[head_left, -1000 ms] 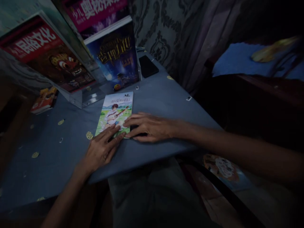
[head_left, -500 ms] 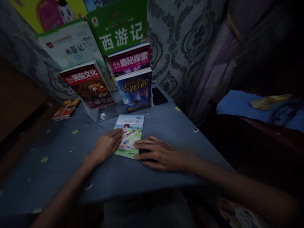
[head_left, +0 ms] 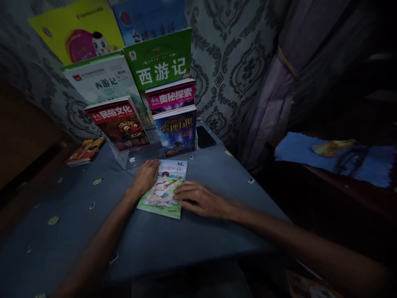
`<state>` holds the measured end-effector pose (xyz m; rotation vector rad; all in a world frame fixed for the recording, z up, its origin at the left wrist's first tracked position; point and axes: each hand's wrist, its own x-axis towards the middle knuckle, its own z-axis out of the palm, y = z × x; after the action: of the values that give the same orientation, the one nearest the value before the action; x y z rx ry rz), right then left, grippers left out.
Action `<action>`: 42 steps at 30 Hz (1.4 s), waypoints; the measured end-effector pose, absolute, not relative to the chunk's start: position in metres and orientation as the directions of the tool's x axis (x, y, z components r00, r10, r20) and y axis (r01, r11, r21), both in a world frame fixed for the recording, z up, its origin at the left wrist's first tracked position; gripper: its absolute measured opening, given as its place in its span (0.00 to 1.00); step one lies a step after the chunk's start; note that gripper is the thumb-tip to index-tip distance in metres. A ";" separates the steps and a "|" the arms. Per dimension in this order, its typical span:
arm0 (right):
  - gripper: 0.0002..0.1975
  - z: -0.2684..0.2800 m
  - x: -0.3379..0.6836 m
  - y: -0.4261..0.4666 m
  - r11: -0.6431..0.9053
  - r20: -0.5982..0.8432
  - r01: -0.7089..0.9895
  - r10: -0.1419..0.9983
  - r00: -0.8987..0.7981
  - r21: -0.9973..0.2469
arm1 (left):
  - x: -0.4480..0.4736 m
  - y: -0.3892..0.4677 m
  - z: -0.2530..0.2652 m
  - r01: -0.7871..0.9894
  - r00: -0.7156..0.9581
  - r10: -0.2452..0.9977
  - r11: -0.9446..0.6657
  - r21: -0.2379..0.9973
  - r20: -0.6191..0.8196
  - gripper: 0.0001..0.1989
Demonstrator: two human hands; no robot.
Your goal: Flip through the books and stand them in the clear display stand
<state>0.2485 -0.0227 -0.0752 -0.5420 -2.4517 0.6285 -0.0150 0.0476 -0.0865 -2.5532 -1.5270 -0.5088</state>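
A thin picture-covered book [head_left: 166, 188] lies on the cloth-covered table, its cover showing a figure playing a guitar on grass. My left hand [head_left: 147, 177] rests over the book's upper left edge, fingers laid together on it. Against the right edge, my right hand [head_left: 198, 198] touches the cover with its fingertips, fingers slightly bent and apart from the thumb. Neither hand wraps around the book. Just behind it stands a dark blue book [head_left: 176, 132] in a clear stand [head_left: 122, 159], beside a red-topped book [head_left: 119, 124].
Taller books, one green [head_left: 159, 58] and one yellow [head_left: 77, 31], rise behind. A black phone [head_left: 205, 136] lies right of the stand. At the left is an orange book [head_left: 86, 152]. A blue cloth [head_left: 294, 151] is off to the right, past the table edge.
My left hand has slid up to the book's upper left edge. My right hand has shifted slightly, with its fingers more bent. The view has tilted up, showing more of the back books.
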 end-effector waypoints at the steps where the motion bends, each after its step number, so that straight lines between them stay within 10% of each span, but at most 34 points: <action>1: 0.14 -0.075 0.242 -0.015 0.802 0.405 0.287 0.531 -0.744 -0.523 | -0.015 0.048 -0.087 0.873 0.433 0.829 -0.484 0.064 0.354 0.18; 8: 0.22 -0.073 0.193 0.037 0.692 0.272 0.624 0.719 -0.640 -0.362 | -0.017 0.048 -0.091 0.849 0.450 0.793 -0.522 0.078 0.410 0.19; 42: 0.21 -0.081 0.258 0.028 0.526 0.233 0.797 0.849 -0.474 -0.296 | 0.074 0.042 -0.072 0.765 0.621 0.742 -0.644 0.011 0.253 0.18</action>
<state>0.2582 0.0282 -0.0809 -1.3615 -2.4204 0.2076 0.0740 0.0421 -0.0724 -2.7395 -1.2764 -0.3600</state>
